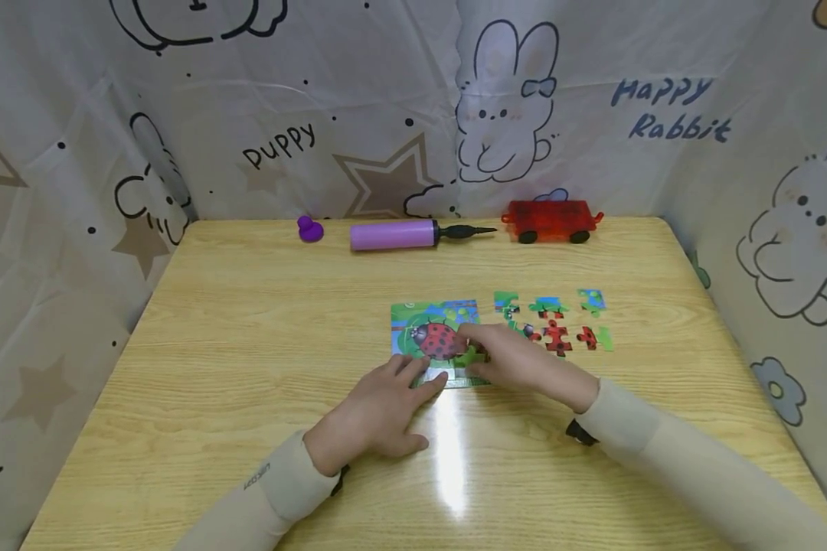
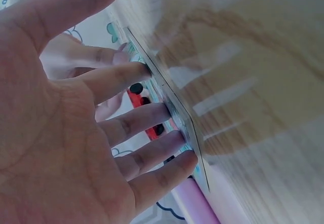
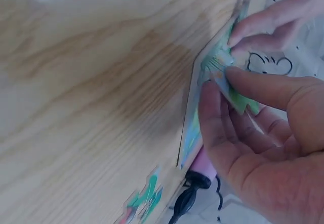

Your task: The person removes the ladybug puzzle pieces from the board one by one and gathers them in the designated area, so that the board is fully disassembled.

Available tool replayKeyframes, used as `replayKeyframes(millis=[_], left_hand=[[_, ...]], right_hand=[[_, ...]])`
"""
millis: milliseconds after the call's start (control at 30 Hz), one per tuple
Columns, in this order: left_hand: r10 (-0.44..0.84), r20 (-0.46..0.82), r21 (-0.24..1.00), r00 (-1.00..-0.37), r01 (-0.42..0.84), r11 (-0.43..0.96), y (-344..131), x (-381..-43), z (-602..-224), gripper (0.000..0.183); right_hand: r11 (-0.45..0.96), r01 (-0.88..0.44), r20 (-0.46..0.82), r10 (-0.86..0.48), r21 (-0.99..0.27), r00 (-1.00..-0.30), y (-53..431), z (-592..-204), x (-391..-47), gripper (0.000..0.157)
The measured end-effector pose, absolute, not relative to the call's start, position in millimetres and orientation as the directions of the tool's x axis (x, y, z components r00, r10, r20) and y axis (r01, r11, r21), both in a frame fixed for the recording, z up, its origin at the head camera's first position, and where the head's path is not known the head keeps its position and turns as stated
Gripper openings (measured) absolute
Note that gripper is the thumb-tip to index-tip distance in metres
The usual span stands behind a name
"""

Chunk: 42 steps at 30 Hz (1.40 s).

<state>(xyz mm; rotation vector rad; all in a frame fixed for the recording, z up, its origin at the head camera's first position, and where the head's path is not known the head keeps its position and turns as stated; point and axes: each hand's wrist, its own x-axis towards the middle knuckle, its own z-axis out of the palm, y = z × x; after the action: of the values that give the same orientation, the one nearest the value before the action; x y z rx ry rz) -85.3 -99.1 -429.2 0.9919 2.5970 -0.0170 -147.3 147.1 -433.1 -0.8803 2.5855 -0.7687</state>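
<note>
A flat puzzle board with a ladybug picture lies mid-table. My left hand is spread, its fingers nearly straight, and its fingertips touch the board's near left part; the left wrist view shows them along the board's edge. Over the board's right side, my right hand pinches a green puzzle piece between thumb and fingers. That piece is tilted in the right wrist view, and the fingers partly cover it. Several loose pieces lie right of the board, among them a red one and a blue-green one.
Along the table's back edge are a small purple knobbed object, a purple hand pump with a black nozzle, and a red toy wagon. Printed cloth surrounds the table at the back and sides.
</note>
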Motion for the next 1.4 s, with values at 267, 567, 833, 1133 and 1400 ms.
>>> replayKeyframes(millis=[267, 567, 833, 1133, 1400], left_hand=[[0.652, -0.317, 0.112, -0.689, 0.656, 0.747, -99, -83, -430, 0.091], [0.649, -0.321, 0.134, -0.690, 0.645, 0.752, -101, -82, -432, 0.090], [0.646, -0.329, 0.150, -0.689, 0.638, 0.756, -102, -82, -431, 0.090], [0.644, -0.331, 0.159, -0.690, 0.631, 0.759, -103, -82, -431, 0.090], [0.644, -0.322, 0.149, -0.694, 0.635, 0.758, -102, -84, -433, 0.091]], right_hand=[[0.618, -0.398, -0.109, -0.620, -0.677, -0.777, 190, -419, -142, 0.019], [0.603, -0.344, -0.147, -0.616, -0.720, -0.774, 257, -411, -134, 0.018], [0.633, -0.286, -0.216, -0.595, -0.720, -0.774, 319, -412, -125, 0.019], [0.770, -0.322, -0.249, -0.520, -0.551, -0.817, 346, -418, -123, 0.024], [0.831, -0.386, -0.173, -0.482, -0.400, -0.859, 344, -422, -123, 0.025]])
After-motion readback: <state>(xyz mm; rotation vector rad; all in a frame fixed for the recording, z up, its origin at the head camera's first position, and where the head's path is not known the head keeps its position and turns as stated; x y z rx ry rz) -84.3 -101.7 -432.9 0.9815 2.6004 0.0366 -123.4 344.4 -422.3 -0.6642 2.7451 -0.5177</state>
